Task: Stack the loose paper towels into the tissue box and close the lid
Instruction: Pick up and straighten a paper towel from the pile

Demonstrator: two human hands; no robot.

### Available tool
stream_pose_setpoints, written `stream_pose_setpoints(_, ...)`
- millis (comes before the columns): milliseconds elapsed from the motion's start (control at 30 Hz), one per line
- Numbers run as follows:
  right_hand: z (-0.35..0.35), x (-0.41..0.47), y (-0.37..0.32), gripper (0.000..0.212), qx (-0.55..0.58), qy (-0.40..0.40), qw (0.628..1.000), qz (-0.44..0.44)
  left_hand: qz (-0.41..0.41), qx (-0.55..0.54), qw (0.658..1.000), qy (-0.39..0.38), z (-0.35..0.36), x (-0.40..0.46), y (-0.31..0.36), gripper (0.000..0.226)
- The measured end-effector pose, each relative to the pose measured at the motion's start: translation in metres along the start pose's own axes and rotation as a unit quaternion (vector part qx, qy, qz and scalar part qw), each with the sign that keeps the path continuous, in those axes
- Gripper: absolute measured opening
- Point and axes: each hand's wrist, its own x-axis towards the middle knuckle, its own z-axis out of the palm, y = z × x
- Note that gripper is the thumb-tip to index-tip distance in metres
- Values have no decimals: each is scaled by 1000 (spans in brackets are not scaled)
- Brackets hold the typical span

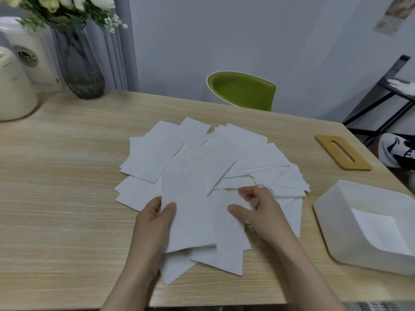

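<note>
A: Under both hands: loose paper towels [202, 167], fanned. Left hand [155, 223] grips one sheet; right hand [258, 212] pinches another.
B: Right of that: tissue box [332, 221], open; lid [342, 151] beyond. Bag logo [25, 56] unreadable.

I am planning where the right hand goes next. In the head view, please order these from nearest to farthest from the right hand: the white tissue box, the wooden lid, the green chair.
From the right hand:
1. White tissue box, at the table's right edge.
2. Wooden lid, far right on the table.
3. Green chair, behind the table.
</note>
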Motion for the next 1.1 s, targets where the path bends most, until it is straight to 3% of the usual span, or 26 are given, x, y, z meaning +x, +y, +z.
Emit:
stream_pose_setpoints(100, -3, -1, -2, 43, -27, -13, 1000, 2, 1, 1, 1000, 0, 0, 0, 0, 20)
stream_pose_setpoints(500, 4, 0, -9, 23, -27, -12, 999, -31, -3, 13, 1000, -3, -1, 3, -4, 20)
stream_pose_setpoints(900, 3, 4, -20, 23, 32, -55, 998, -16, 0, 24, 1000, 7, 0, 2, -2, 18)
stream_pose_setpoints(1100, -17, 4, -2, 19, 146, 88, 985, 36, 4, 29, 1000, 5, 0, 0, -1, 18)
